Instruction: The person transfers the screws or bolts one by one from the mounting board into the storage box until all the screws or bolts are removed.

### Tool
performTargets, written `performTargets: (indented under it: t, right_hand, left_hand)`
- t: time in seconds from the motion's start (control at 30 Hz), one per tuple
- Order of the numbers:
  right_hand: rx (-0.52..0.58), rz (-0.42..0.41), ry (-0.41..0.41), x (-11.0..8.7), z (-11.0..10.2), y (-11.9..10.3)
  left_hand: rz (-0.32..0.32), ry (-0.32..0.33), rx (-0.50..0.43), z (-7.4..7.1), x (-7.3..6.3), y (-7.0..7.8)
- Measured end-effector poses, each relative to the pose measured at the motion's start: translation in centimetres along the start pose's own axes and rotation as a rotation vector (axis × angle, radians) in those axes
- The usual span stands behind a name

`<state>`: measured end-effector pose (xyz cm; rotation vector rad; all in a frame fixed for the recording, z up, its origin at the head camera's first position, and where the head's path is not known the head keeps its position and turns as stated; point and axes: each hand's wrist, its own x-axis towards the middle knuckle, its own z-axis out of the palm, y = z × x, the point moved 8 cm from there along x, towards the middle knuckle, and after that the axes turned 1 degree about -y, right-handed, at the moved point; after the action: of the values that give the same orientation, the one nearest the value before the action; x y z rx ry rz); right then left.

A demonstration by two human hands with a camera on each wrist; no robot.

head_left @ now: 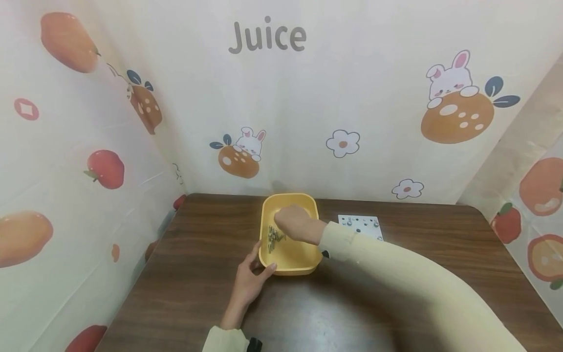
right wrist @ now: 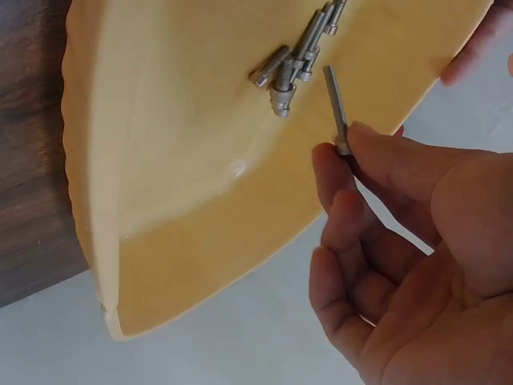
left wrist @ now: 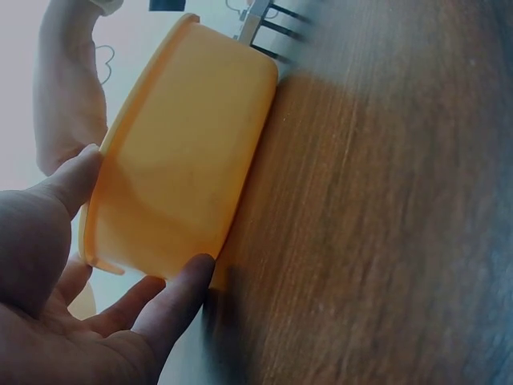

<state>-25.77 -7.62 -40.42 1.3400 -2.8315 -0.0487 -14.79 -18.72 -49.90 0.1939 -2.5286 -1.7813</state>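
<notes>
A yellow plastic tray (head_left: 299, 261) stands on the table, with several metal bolts (head_left: 271, 239) lying loose along its left side. My left hand (head_left: 250, 281) grips the tray's near left corner, thumb at the rim and fingers against the outer wall (left wrist: 176, 160). Over the tray, my right hand (head_left: 295, 222) pinches a single slim bolt (right wrist: 335, 104) between thumb and index finger. In the right wrist view, its head sits at the fingertips and its shank points away from the hand. Other bolts (right wrist: 300, 56) lie in a small heap close by.
A white plate with holes and metal fittings (head_left: 358, 222) sits right of the tray, partly hidden behind the right sleeve (head_left: 396, 264). Dark posts (left wrist: 280, 30) stick out beneath it in the left wrist view. A printed curtain (head_left: 299, 98) borders the brown wooden table (head_left: 211, 225).
</notes>
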Motion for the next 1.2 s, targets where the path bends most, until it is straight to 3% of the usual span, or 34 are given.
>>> performTargets:
  t: [0.33, 0.83, 1.2]
  right_hand:
    - [-0.016, 0.040, -0.102, 0.2, 1.8, -0.5]
    - [0.066, 0.077, -0.130, 0.8, 2.6, -0.2]
    - [-0.020, 0.089, -0.176, 1.8, 2.2, -1.3]
  left_hand:
    - [-0.015, -0.008, 0.012, 0.2, 0.3, 0.0]
    - [-0.012, -0.008, 0.026, 0.1, 0.3, 0.0]
    - [0.005, -0.011, 0.002, 0.3, 0.2, -0.1]
